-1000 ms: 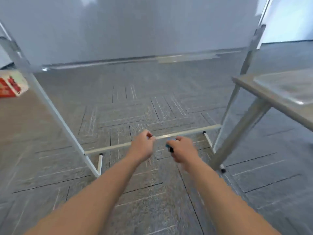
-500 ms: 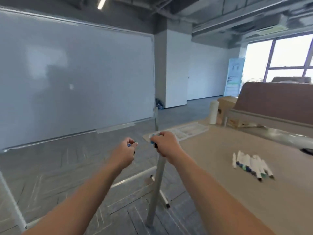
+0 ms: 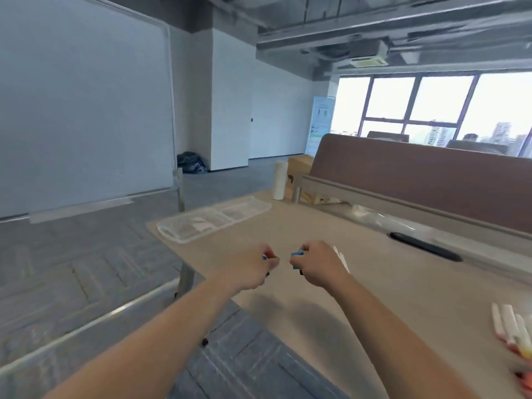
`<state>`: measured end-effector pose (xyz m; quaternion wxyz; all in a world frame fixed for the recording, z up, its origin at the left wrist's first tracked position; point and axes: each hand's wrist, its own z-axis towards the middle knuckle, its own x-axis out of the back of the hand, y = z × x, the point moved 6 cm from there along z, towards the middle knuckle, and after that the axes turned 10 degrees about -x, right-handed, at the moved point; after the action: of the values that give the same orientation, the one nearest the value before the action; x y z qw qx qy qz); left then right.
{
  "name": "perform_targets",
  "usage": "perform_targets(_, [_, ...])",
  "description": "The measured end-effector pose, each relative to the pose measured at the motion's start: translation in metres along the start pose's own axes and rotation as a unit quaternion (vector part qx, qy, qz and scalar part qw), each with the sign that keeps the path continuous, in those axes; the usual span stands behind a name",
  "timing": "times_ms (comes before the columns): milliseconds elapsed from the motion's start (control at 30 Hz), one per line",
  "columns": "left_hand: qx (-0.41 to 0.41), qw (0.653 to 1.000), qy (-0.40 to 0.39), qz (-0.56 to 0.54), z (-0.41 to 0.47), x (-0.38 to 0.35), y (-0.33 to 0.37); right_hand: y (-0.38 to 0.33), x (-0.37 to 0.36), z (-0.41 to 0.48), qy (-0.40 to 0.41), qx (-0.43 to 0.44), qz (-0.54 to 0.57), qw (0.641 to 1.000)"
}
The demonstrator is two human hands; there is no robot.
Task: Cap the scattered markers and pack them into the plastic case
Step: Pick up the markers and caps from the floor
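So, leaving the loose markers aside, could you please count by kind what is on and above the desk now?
Hands: 2, the left hand pinching a blue piece, the right hand gripping a blue-tipped marker
Clear plastic case: 1
White roll: 1
Black oval slot: 1
Total: 5
The loose markers at the right edge are too blurred to count.

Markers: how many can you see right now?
4 at least: one marker in the right hand; three side by side on the table, cut by the frame's right edge. Blur may hide more.
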<state>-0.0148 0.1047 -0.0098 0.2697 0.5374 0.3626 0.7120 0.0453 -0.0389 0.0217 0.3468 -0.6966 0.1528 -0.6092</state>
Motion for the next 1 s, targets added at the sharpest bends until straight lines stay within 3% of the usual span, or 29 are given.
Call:
perform_targets(167, [-0.054,0.989,-0.060,0.125,0.031,-0.056,0.013,0.056,0.006,0.011,0.036,-0.056,-0.107,0.992])
perform_targets(400, [-0.051,0.975,-0.084,0.201,0.044,-0.083,0.013,0.068,-0.009,0.026,0.044,-0.031,-0.210,0.976])
perform_targets(600, [-0.021,0.981,-0.100,0.166,0.051,-0.086,0.022,0.067,-0.017,0.032,0.067,-0.031,-0.246,0.967])
perform_targets(1000, [0.030,0.981,-0.179,0.071,0.040,-0.085,0.038,0.068,-0.012,0.031,0.039,-0.045,-0.186,0.981])
